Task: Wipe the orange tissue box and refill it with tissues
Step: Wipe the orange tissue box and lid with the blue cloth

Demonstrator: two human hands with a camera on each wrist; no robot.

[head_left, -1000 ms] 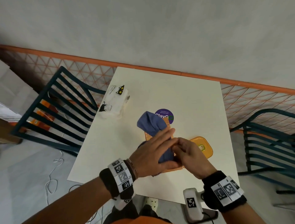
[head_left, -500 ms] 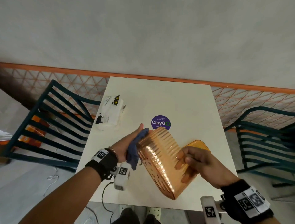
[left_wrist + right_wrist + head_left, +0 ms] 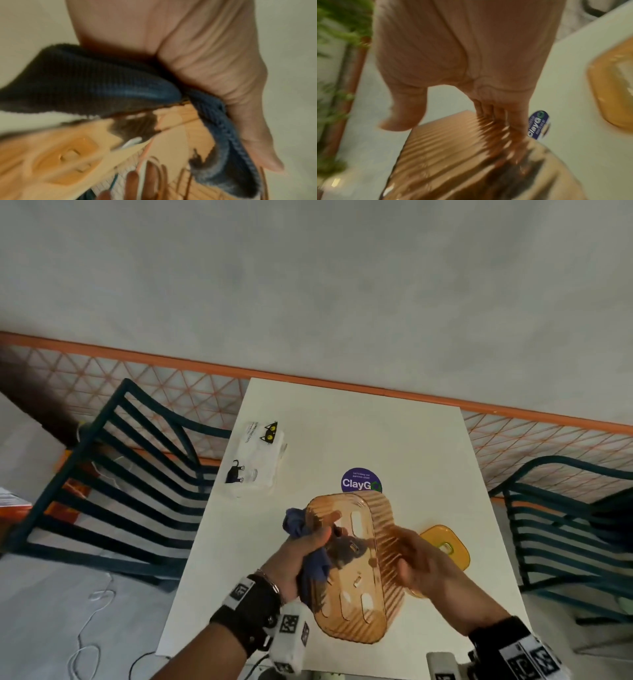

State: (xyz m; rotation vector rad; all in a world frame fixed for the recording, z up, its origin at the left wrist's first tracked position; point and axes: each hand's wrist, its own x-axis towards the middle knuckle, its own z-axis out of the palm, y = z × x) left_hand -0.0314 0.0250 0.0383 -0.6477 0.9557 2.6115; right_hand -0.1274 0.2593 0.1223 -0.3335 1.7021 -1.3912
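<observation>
Half done at most: wiping tissue box [image 3: 356,604], cloth [image 3: 296,523] gripped in left hand [image 3: 301,553], right hand [image 3: 431,570] flat against box, tissue pack [image 3: 257,460] left of box, unused.

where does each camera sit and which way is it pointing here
Head: on the head, facing forward and down at the table; shows both forearms, left hand and right hand on the orange tissue box.
Left wrist: looks along that hand at the blue cloth it grips against the box.
Right wrist: looks along that hand lying on the box's ribbed side.
Head and right wrist share the purple sticker.
</observation>
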